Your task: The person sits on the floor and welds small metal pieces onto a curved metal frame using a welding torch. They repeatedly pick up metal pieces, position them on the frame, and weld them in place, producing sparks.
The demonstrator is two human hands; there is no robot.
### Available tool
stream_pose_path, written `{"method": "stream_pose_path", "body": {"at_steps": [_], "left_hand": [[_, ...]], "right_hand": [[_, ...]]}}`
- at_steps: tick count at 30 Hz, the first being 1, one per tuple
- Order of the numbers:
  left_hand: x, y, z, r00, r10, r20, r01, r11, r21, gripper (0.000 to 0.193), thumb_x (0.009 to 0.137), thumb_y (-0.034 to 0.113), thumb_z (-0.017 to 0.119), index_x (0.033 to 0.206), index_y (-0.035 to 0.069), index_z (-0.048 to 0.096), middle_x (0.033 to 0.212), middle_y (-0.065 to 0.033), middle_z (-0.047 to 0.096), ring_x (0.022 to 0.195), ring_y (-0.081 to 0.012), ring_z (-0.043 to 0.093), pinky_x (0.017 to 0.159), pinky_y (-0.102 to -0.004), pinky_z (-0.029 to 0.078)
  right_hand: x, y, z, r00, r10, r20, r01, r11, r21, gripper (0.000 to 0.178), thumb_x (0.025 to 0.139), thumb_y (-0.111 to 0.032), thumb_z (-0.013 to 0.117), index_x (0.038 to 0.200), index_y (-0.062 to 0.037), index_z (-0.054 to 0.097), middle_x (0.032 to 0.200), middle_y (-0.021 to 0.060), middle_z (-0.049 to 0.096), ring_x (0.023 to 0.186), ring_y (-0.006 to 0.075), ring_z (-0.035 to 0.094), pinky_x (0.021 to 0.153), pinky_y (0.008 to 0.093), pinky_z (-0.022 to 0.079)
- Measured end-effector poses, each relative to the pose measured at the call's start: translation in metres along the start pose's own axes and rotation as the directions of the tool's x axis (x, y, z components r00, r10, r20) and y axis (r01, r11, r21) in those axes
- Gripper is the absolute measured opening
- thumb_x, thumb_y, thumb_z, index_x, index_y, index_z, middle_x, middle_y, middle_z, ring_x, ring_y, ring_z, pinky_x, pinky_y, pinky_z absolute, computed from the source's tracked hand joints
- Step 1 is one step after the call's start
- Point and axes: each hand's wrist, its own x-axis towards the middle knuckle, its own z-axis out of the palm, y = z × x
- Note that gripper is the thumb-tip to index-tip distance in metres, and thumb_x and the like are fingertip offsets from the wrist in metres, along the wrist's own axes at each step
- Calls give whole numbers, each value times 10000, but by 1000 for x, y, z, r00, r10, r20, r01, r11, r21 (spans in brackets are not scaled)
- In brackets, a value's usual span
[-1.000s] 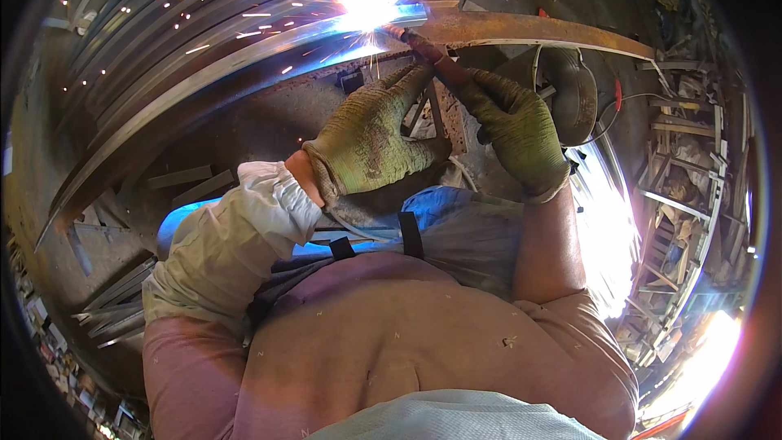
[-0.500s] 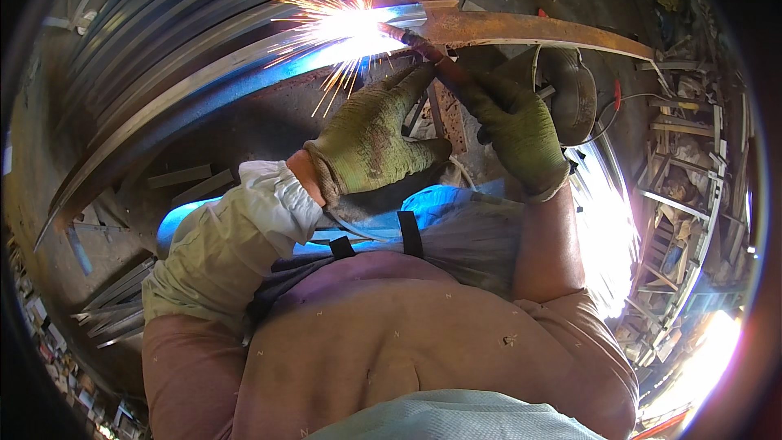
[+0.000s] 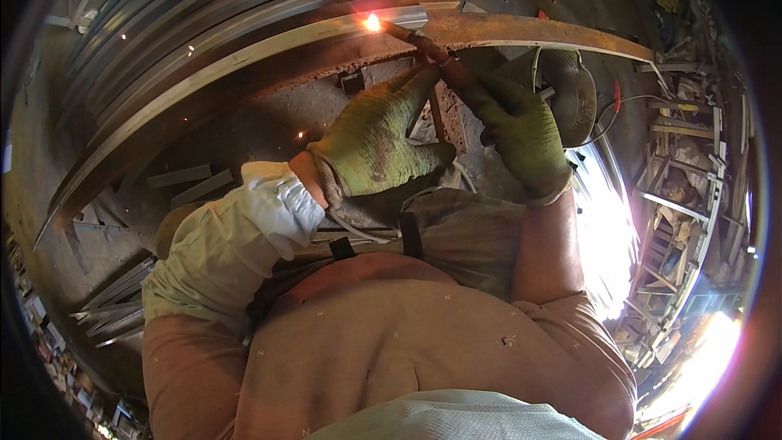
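Note:
My right hand (image 3: pixel 525 143), in a worn green work glove, is closed round the handle of a welding torch (image 3: pixel 430 46). The torch's neck points up and left, and its tip ends beside a small orange-white glowing spot (image 3: pixel 372 23) on a long steel bar (image 3: pixel 301 39). My left hand (image 3: pixel 376 140), also gloved, reaches up from the left with fingers stretched out and thumb spread apart. Its fingertips lie against or just under the torch's neck; exact contact is hard to make out.
Several long metal profiles (image 3: pixel 220 8) lie side by side beyond the bar. A rusty beam (image 3: pixel 529 31) continues to the right. A round dark drum-like object (image 3: pixel 568 94) with a cable stands beyond my right hand. Metal racks (image 3: pixel 680 195) line the right side; offcuts (image 3: pixel 191 183) lie at left.
The bright arc and its spray of sparks have died down to a small glowing spot with a few scattered sparks. The blue light is gone. Both hands have hardly moved.

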Motion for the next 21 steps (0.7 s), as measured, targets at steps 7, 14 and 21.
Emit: {"method": "stream_pose_path", "body": {"at_steps": [7,14,21], "left_hand": [[-5,7,-5,994,-100,42,97,993,71,930,868,348,896,1630,-18,509,1533,-306,633,1400,-501,630,1187,-516,533],[-4,10,-7,991,-114,73,109,992,58,940,873,354,893,1635,-31,499,1584,-310,587,1466,-478,585,1231,-513,498],[-6,4,-3,984,-158,76,158,987,6,972,851,337,914,1642,-34,488,1557,-299,623,1414,-479,629,1177,-505,535]], "right_hand": [[1,3,1,1000,5,23,-5,1000,16,528,1118,-467,749,1420,-35,787,1252,139,836,1134,162,713,1068,343,535],[10,22,1,998,-60,24,59,998,29,435,1111,-368,782,1442,-86,788,1091,-41,796,788,35,571,717,218,477],[3,2,2,1000,17,19,-16,1000,-22,516,1124,-452,743,1422,-32,783,1252,132,842,1123,161,726,1049,345,553]]}}
